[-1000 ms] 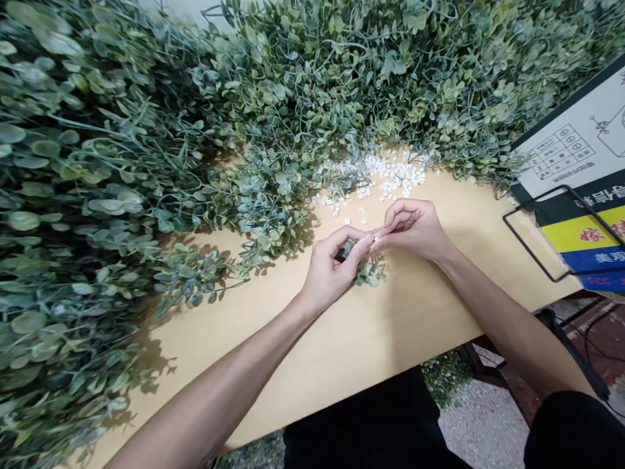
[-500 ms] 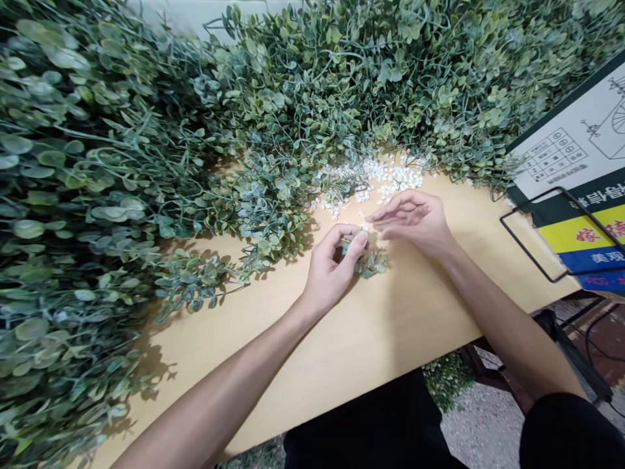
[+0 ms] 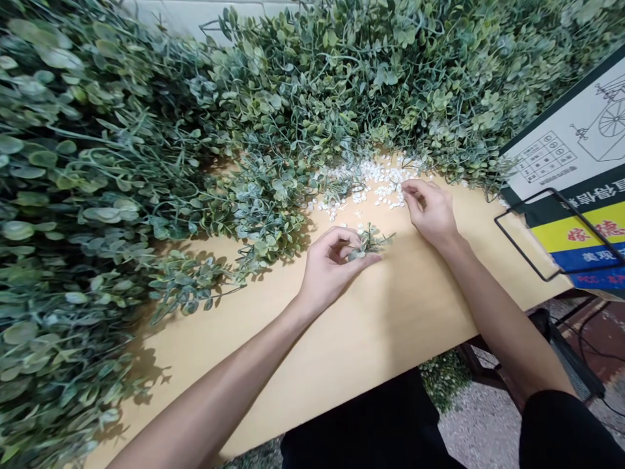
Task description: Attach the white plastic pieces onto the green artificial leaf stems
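Note:
My left hand (image 3: 329,260) holds a small sprig of artificial green leaves (image 3: 372,240) just above the table, its fingers curled and the thumb stretched out below. Part of the stem is hidden behind the fingers. Farther right, my right hand (image 3: 430,212) has its fingertips pinched together at the right edge of a scatter of small white plastic pieces (image 3: 374,172). Whatever sits between those fingertips is too small to make out. A tiny white star-shaped piece (image 3: 358,213) lies on the table beyond the sprig.
Heaps of artificial foliage (image 3: 336,78) line the back and left of the tan table (image 3: 303,365). One loose leafy branch (image 3: 193,280) lies at the left. A printed carton (image 3: 576,189) and a black wire frame (image 3: 525,251) stand at the right edge.
My right hand has moved away from the sprig, right towards the white pieces, and its fingers have closed to a pinch. In my left hand the sprig has turned, its leaves now pointing up and right.

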